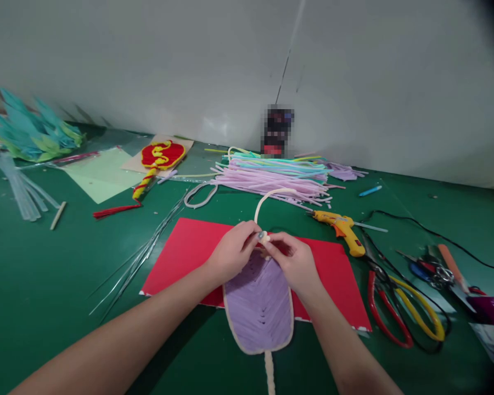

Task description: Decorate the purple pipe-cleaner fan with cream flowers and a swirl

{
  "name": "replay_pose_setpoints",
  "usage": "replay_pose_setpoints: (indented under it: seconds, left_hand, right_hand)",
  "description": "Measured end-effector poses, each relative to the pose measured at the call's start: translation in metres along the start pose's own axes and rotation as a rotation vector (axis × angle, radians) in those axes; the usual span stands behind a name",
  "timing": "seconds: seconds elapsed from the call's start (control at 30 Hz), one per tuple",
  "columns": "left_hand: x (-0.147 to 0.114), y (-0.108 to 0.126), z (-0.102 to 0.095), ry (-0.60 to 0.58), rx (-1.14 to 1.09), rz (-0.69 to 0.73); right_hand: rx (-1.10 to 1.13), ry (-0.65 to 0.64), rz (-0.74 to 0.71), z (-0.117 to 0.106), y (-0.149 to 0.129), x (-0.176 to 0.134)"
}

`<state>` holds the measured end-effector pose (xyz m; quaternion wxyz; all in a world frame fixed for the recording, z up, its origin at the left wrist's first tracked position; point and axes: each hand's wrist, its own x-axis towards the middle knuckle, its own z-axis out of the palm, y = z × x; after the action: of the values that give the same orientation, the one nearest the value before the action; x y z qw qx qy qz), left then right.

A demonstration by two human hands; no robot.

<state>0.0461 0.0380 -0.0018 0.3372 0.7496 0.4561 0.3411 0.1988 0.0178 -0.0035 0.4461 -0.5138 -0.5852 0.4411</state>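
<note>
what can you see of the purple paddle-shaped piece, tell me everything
The purple paddle-shaped piece has slanting strands meeting in Vs down its middle, with small dark gaps. A cream, fuzzy-looking border edges it; a cream, twisted-looking handle runs out of frame toward the wearer. It overlaps the near edge of the red sheet. The left hand and right hand partly hide its far end, fingers pinching cream material there.

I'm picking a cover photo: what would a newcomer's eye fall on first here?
Probably the purple panel at lower centre, partly over the red sheet, with the left hand and right hand pinching cream trim at its far end. Next, the yellow glue gun to the right, then the red-and-yellow fan at upper left.
</note>
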Motion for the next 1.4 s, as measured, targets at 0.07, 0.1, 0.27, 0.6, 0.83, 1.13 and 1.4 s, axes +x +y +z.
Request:
replay_pose_setpoints:
  seconds: [0.07,0.1,0.27,0.6,0.83,1.13,1.4]
  left_hand:
    - [0.0,0.001,0.0,0.008,-0.011,-0.015]
    - [0.0,0.001,0.0,0.009,-0.019,-0.023]
    - [0.0,0.004,0.0,0.017,-0.052,-0.043]
    - [0.001,0.004,-0.001,-0.02,-0.05,-0.06]
    - [0.001,-0.003,-0.002,-0.073,0.066,0.007]
    - [0.003,-0.002,-0.005,0.015,-0.095,-0.079]
    - [0.004,0.0,-0.007,-0.068,-0.292,-0.098]
  right_hand:
    - [0.001,0.002,-0.002,0.001,0.0,0.0]
    - [-0.002,0.008,-0.003,0.001,0.0,0.0]
    - [-0.024,0.036,-0.005,0.003,0.0,0.0]
    - [-0.064,0.007,-0.011,0.0,-0.005,-0.002]
    - [-0.05,-0.039,0.021,-0.007,-0.003,-0.001]
    - [0.003,-0.007,0.083,-0.01,0.0,0.003]
    - [0.078,-0.143,0.117,-0.011,-0.008,-0.001]
